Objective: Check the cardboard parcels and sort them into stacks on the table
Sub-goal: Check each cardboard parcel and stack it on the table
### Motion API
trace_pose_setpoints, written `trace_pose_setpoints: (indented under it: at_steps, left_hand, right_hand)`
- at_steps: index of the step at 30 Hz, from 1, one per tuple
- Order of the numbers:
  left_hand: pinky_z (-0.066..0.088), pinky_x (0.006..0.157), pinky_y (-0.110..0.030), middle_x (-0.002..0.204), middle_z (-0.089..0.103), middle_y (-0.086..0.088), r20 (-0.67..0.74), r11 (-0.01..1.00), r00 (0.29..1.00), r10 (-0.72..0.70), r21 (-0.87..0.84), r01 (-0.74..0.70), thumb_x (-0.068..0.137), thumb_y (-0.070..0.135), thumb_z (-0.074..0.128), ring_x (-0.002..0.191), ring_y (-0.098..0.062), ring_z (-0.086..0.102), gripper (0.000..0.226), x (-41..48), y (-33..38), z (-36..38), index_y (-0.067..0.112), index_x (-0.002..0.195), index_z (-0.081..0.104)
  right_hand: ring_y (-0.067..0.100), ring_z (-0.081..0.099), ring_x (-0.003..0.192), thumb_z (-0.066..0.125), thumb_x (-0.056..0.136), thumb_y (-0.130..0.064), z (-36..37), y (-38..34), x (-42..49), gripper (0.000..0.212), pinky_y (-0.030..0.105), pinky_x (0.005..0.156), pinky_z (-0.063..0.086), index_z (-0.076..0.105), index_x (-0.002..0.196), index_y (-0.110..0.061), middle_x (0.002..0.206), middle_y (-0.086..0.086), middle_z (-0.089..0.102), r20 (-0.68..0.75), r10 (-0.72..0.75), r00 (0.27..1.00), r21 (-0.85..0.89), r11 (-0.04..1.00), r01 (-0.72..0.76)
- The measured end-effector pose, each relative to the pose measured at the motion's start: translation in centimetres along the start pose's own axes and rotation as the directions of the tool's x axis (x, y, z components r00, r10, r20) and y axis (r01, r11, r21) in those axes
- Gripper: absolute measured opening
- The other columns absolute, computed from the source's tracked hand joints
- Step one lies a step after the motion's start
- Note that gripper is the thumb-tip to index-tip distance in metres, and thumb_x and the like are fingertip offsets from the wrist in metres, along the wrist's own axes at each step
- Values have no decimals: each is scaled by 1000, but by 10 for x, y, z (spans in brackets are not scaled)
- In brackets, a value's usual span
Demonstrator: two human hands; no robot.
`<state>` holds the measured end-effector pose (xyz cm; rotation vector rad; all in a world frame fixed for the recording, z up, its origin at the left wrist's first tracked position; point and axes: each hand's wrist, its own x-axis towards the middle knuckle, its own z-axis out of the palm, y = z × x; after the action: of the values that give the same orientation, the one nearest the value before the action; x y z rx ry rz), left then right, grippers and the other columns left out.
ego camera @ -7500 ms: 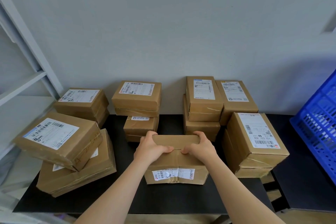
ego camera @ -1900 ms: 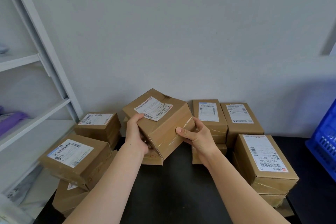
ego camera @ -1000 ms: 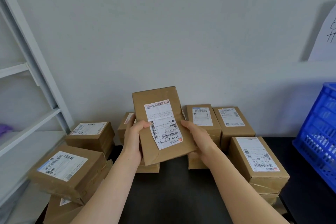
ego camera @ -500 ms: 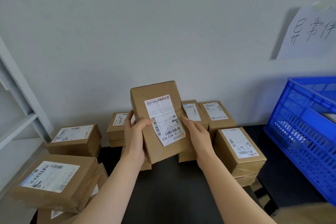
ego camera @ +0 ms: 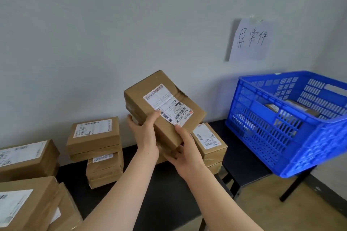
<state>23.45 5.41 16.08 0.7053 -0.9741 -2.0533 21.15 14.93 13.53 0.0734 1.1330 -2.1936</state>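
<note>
I hold a brown cardboard parcel (ego camera: pixel 150 103) up above the black table (ego camera: pixel 165 189), its wrinkled white shipping label facing me. My left hand (ego camera: pixel 144 133) grips its lower left side, thumb on the label. My right hand (ego camera: pixel 185 148) supports its lower right corner from beneath, thumb on the top face. Stacks of labelled parcels stand on the table: one in the middle (ego camera: pixel 93 135), one partly hidden behind my hands (ego camera: pixel 208 140), and more at the left (ego camera: pixel 28 155).
A blue plastic crate (ego camera: pixel 281 129) with parcels inside sits on a second black table at the right. A handwritten paper sign (ego camera: pixel 250 39) is taped to the grey wall above it. Large parcels (ego camera: pixel 22 204) fill the near left corner.
The view has swung right, bringing the blue crate and the paper sign fully into sight. The parcel in my hands has tilted and moved right, towards the crate.
</note>
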Motion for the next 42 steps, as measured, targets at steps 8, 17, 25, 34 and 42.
trace_pose_setpoints:
  at_steps: [8, 17, 25, 34, 42]
  left_hand:
    - [51, 57, -29, 107, 64, 3, 77, 996, 994, -84, 14, 83, 77, 48, 70, 93, -16, 62, 59, 5, -13, 41, 35, 129, 44]
    - [53, 87, -47, 116, 63, -3, 45, 989, 990, -132, -67, 134, 80, 50, 66, 102, -24, 62, 63, -22, -78, 148, 29, 134, 44]
    - [55, 81, -41, 118, 62, -5, 57, 976, 986, -158, -145, 165, 80, 45, 67, 107, -21, 59, 57, -59, -152, 264, 24, 130, 48]
    - [50, 67, -31, 107, 72, 3, 322, 997, 945, -63, -21, 73, 74, 64, 61, 98, -10, 68, 38, -63, -196, 372, 35, 97, 70]
    - [55, 63, -23, 79, 69, 2, 449, 978, 890, -83, 208, -14, 86, 50, 59, 68, -8, 65, 23, -2, -200, 449, 28, 91, 67]
  right_hand:
    - [19, 58, 109, 77, 72, -32, -56, -50, -2, 65, 38, 84, 46, 49, 131, -37, 119, -2, 63, -90, -151, 984, -135, 981, 139]
    - [16, 51, 113, 82, 69, -28, -111, -152, 11, 105, 27, 94, 44, 16, 150, -34, 141, 0, 41, -246, -316, 916, 115, 929, 352]
    - [18, 58, 109, 83, 68, -24, -172, -245, 42, 107, 45, 92, 50, 13, 146, -40, 131, 0, 55, -236, -361, 902, 193, 893, 408]
    - [20, 55, 115, 82, 62, -32, -252, -399, 78, 108, 45, 95, 46, 15, 145, -45, 133, -1, 53, -243, -444, 862, 54, 882, 469]
    - [22, 61, 109, 79, 53, -36, -304, -482, 129, 99, 48, 95, 49, 33, 141, -42, 124, -2, 60, -212, -510, 834, -69, 859, 508]
